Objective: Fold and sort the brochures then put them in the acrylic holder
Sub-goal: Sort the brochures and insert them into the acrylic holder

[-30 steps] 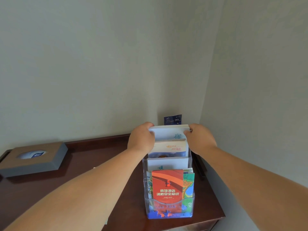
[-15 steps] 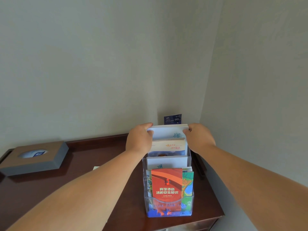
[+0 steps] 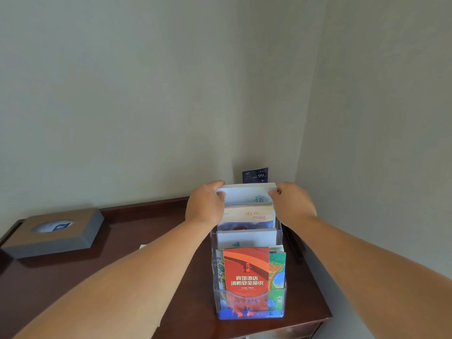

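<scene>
A clear tiered acrylic holder (image 3: 281, 287) stands on the dark wooden table (image 3: 146, 241) near its right front corner. Its front tier holds a red brochure (image 3: 247, 272) in front of green and blue ones (image 3: 277, 270). White brochures (image 3: 247, 237) fill the tiers behind. My left hand (image 3: 205, 204) and my right hand (image 3: 292, 204) grip the two upper corners of a stack of white brochures (image 3: 247, 194) in the rearmost tier. My fingers curl over its top edge.
A grey tissue box (image 3: 53, 232) lies at the table's left rear. A small dark blue card (image 3: 255, 175) stands behind the holder, in the corner of the two walls. A white scrap (image 3: 144, 246) shows beside my left forearm. The table's right edge runs just beyond the holder.
The view has shifted a little. Both hands stay on the rear stack's top corners, which sits slightly lower relative to the blue card.
</scene>
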A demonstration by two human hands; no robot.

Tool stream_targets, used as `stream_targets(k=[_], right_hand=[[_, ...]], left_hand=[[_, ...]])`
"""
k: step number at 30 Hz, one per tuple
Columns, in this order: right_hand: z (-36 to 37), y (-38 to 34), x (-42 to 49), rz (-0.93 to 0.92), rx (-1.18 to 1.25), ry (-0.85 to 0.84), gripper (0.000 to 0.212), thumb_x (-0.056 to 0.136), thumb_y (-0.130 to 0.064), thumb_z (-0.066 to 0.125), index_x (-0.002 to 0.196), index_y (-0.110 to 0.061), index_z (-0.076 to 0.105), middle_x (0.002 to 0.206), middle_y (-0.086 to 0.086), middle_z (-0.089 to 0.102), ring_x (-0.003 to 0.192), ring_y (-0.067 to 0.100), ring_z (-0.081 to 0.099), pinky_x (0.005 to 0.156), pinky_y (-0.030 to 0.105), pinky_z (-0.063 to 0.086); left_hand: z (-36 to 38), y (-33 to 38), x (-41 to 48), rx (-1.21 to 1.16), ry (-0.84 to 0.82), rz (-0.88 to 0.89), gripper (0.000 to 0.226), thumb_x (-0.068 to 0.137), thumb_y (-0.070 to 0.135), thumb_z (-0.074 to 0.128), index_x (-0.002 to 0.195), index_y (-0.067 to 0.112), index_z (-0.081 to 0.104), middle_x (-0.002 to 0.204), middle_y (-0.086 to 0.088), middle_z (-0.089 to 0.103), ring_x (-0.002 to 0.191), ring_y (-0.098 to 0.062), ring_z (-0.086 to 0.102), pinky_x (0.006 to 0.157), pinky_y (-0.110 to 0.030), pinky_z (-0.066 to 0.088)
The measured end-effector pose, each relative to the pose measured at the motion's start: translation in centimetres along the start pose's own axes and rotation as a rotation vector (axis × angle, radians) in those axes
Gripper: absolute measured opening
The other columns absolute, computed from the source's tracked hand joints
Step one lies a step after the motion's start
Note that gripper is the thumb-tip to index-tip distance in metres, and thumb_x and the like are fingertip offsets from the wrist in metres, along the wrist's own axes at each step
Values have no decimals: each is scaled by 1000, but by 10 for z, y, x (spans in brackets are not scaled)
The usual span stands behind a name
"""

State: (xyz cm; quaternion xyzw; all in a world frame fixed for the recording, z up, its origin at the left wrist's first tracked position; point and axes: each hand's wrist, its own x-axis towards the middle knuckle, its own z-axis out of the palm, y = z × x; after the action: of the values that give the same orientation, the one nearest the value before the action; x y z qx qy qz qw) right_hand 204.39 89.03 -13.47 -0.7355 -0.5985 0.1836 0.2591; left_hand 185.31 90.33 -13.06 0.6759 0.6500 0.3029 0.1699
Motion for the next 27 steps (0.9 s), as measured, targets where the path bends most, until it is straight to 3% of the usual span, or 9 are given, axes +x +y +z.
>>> stream_targets(k=[3, 5, 7, 10, 13, 16, 21, 24, 27], right_hand=[[-7, -8, -4, -6, -26, 18, 23, 101, -25, 42, 104, -11, 60, 106, 12, 68, 88, 27, 64, 71, 39, 58], [-14, -18, -8, -54, -16, 140, 25, 100, -26, 43, 113, -10, 57, 114, 14, 65, 98, 30, 60, 82, 41, 55], [-19, -35, -13, -175, 42, 253, 36, 99, -23, 47, 130, -6, 53, 129, 14, 58, 117, 30, 52, 93, 40, 46], [-15, -77, -30, -379, 131, 282, 42, 94, -16, 52, 135, -5, 54, 133, 12, 57, 125, 28, 50, 103, 34, 38], [10, -109, -51, -486, 158, 186, 40, 92, -13, 54, 131, -6, 58, 132, 11, 59, 124, 26, 52, 101, 28, 36], [49, -126, -69, -473, 151, -25, 40, 93, -20, 53, 132, -15, 59, 133, 6, 60, 120, 22, 56, 98, 30, 43], [126, -134, -79, -292, 27, -365, 41, 96, -26, 48, 135, -20, 55, 136, 4, 57, 121, 22, 55, 101, 31, 42], [168, -134, -79, -194, -50, -439, 38, 96, -25, 47, 133, -19, 55, 134, 4, 59, 120, 23, 55, 99, 32, 44], [208, -136, -79, -124, -119, -472, 31, 95, -22, 46, 121, -14, 61, 122, 6, 64, 110, 25, 59, 91, 32, 47]], left_hand=[[-3, 2, 2, 21, -18, 14, 41, 98, 19, 45, 138, 21, 54, 136, -5, 60, 124, -24, 54, 100, -30, 41], [-9, 2, 3, -20, 16, -5, 40, 97, 24, 48, 136, 20, 56, 128, -7, 64, 119, -25, 57, 98, -31, 43], [-16, 0, 6, -48, 69, -36, 36, 95, 24, 50, 128, 17, 61, 122, -8, 67, 116, -27, 59, 97, -32, 45], [-27, -19, 5, -22, 117, -71, 26, 96, 21, 47, 108, 11, 68, 111, -10, 70, 108, -32, 61, 84, -33, 46], [-37, -52, -2, 25, 86, -126, 21, 96, 23, 44, 89, 14, 61, 95, -8, 66, 98, -34, 60, 71, -31, 38], [-45, -92, -14, 65, 29, -221, 20, 93, 25, 47, 92, 19, 66, 100, -3, 69, 97, -29, 61, 73, -29, 40], [-49, -167, -35, 119, -124, -329, 21, 88, 17, 45, 88, 20, 66, 100, -5, 70, 97, -29, 63, 75, -30, 44], [-42, -208, -48, 116, -199, -348, 23, 90, 18, 46, 97, 15, 68, 105, -3, 68, 97, -25, 62, 78, -32, 48], [-37, -245, -57, 115, -274, -358, 18, 91, 15, 45, 94, 10, 63, 102, -8, 67, 87, -23, 60, 80, -39, 51]])
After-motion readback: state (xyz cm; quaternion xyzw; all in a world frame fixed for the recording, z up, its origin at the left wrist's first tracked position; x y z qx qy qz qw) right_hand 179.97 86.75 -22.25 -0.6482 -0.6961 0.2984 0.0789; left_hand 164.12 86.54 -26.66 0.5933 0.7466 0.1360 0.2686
